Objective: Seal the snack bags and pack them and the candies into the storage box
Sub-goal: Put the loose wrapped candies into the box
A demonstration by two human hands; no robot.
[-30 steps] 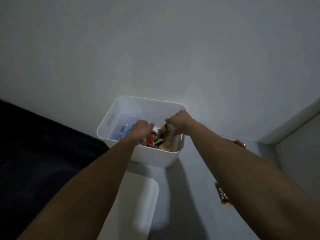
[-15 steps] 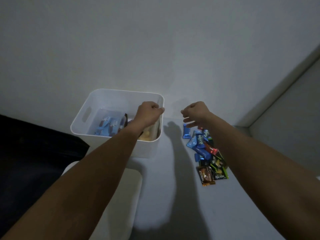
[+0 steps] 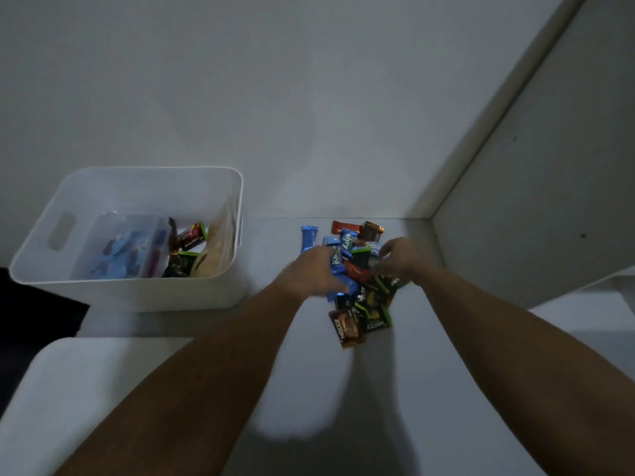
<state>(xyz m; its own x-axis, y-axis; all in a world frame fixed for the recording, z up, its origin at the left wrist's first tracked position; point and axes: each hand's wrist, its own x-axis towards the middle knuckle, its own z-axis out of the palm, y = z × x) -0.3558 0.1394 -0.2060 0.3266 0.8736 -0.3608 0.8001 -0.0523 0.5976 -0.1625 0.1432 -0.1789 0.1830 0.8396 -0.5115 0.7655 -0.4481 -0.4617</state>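
- Both hands are down on the pile of candies [image 3: 360, 286] on the white table [image 3: 395, 389]: the left hand [image 3: 311, 269] lies on its left side with fingers curled round blue wrappers, and the right hand [image 3: 403, 257] is on the right side, fingers bent into the dark wrappers; whether the right hand really holds any is hard to tell.
- Nearest of the pile, a brown wrapper [image 3: 347, 328] and a black-and-green wrapper [image 3: 374, 316] lie flat just in front of the hands.
- Left of the forearms, a white lid [image 3: 86, 389] lies flat at the table's near edge.
- Beyond the lid stands the white storage box [image 3: 137, 290], well apart from the pile. Inside it are a clear bag of blue packets [image 3: 120, 249], a few dark candies, and a snack bag [image 3: 220, 242] leaning on the right wall.
- Farthest, a lone blue candy [image 3: 308, 238] and red and brown ones lie by the wall.
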